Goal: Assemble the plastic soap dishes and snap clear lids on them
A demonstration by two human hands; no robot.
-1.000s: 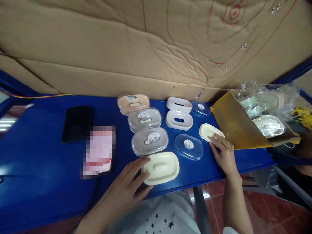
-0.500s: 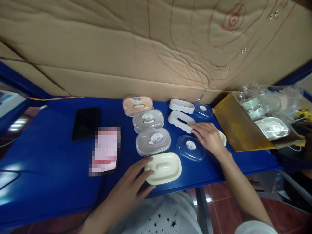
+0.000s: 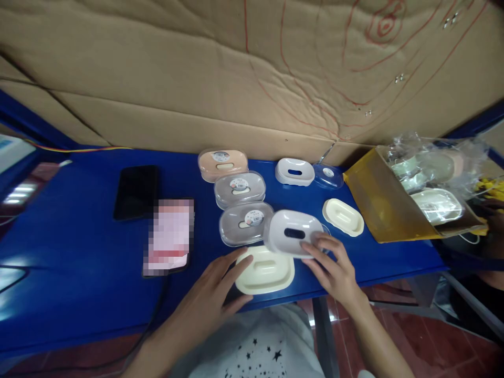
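At the near edge of the blue table (image 3: 79, 252), left hand (image 3: 214, 283), fingers apart, touches one end of the cream tray (image 3: 265, 282), while right hand (image 3: 328, 265), clamped on a pale slotted dish (image 3: 289, 244), holds it at the tray's far rim, a second slotted dish (image 3: 294, 179) lying farther back.
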